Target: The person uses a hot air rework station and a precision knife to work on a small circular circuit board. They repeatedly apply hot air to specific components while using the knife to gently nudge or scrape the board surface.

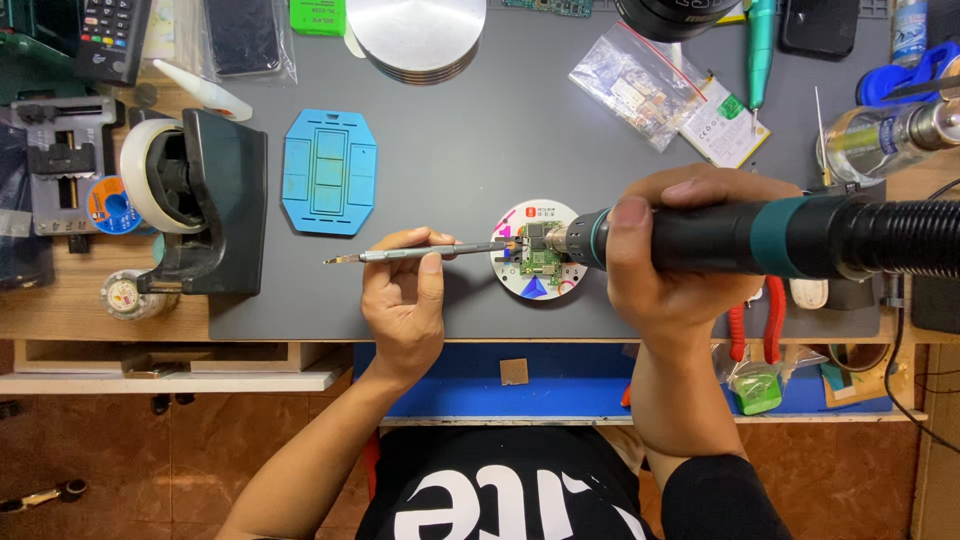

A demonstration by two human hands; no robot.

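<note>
Left hand [405, 300]: pinching a slim metal tweezers tool [420, 253] between thumb and fingertips, holding it level above the grey mat [450, 150], one end reaching onto the small green circuit board [541, 252]. Right hand [672, 250]: wrapping fully round the black-and-green hot-air handle [720, 238], fingers pressed together around the barrel, aiming the metal nozzle at the same board from the right. Circuit board: sitting on a round white holder disc [538, 280] close to the near edge of the mat, just right of its middle. Black ribbed hose [915, 238]: trailing from the handle toward the right edge of the counter. Blue moulded tray [329, 171]: lying flat on the mat, left of the disc and well apart from it. Black tape dispenser [215, 200] with a white roll: standing at the left edge of the mat. Stack of round metal plates [417, 35]: resting at the far edge of the mat. Clear plastic bag [640, 80] of small parts: lying toward the far right of the mat, overlapping a flat white pack [725, 125] with a green label. Teal pen-shaped tool [761, 50]: lying near the far right corner. Red-handled pliers [755, 330]: showing at the near right edge, partly hidden under the right hand. Solder spool [110, 205]: sitting on the wooden counter [100, 315] left of the dispenser.
</note>
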